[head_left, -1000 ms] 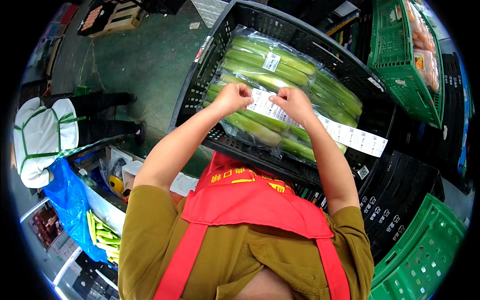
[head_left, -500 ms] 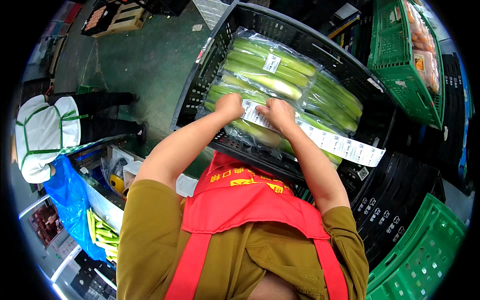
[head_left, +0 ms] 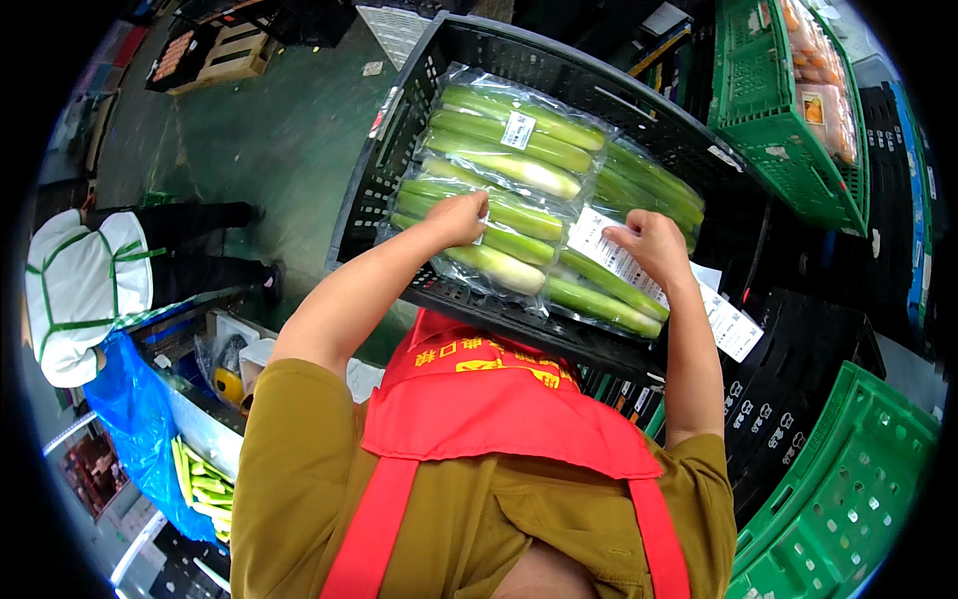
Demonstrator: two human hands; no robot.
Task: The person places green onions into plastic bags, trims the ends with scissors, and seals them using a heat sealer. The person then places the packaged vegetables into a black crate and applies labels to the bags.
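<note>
A black crate in front of me holds clear bags of long green vegetables, peeled-looking stalks with pale ends. One bag at the back bears a white label. Over the nearer-left bag, my left hand is closed in a pinch, with a small white label edge showing at its fingertips. To the right, my right hand pinches a strip of white printed labels. That strip slants down across the bags, passes behind my wrist and hangs past the crate's right edge.
Stacked black crates and a green crate stand at my right. Farther right, another green crate holds packed orange produce. A person in a white top bends at the left, beside a blue plastic sheet and loose green stalks.
My right hand has moved right with the label strip, away from my left hand. The strip no longer spans between both hands. The view has shifted slightly.
</note>
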